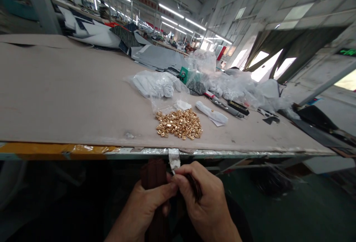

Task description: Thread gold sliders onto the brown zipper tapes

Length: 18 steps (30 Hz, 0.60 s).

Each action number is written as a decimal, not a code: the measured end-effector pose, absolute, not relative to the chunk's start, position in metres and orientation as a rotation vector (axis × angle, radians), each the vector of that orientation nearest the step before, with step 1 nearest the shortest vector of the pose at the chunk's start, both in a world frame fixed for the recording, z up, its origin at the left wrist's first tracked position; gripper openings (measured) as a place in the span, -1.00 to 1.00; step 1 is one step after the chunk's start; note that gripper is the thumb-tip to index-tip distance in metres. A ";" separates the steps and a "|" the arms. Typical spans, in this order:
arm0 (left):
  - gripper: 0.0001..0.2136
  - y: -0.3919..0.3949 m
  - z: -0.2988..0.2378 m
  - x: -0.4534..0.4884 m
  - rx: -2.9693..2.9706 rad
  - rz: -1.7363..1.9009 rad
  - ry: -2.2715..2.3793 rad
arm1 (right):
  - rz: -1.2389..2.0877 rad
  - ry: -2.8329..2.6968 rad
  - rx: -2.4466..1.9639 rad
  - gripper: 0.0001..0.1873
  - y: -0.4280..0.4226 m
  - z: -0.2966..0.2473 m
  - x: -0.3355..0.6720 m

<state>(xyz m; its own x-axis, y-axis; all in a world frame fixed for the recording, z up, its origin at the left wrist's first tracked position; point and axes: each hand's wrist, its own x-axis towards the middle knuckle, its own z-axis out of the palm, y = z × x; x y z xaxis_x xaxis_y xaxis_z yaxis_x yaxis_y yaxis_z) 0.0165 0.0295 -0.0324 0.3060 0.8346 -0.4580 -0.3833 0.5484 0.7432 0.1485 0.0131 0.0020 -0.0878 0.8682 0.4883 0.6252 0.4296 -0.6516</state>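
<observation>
Below the table's front edge, my left hand [147, 205] is closed around a dark brown bundle [154, 173], which looks like stacked strips of leather or fabric. My right hand [201, 197] is closed beside it, thumb and forefinger pinched together. A dark brown strip-like piece [195, 187] shows in its curled fingers. The two thumbs come close together, and whatever lies between the fingertips is too small to make out. Just behind the fingertips a whitish tab [174, 159] hangs from the table edge. On the table ahead lies a pile of small gold-coloured metal pieces [179, 124].
On the brown-topped table [69, 97] are clear plastic bags [158, 82], a folded white paper [211, 113], a grey pen-like tool [226, 108] and a green box [184, 74]. Grey sheets [161, 57] lie farther back. Black material [319, 119] sits at the right.
</observation>
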 end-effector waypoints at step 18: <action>-0.76 0.025 -0.039 0.013 0.799 0.860 0.995 | 0.757 -1.341 -1.381 -0.86 0.030 -0.002 0.143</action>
<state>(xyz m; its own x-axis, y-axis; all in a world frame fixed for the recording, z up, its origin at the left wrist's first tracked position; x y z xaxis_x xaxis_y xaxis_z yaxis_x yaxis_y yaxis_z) 0.0134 0.0247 -0.0394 0.2925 0.8837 -0.3653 -0.2335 0.4365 0.8689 0.1431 0.0295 -0.0024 0.1812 0.9610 0.2090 0.3178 0.1439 -0.9372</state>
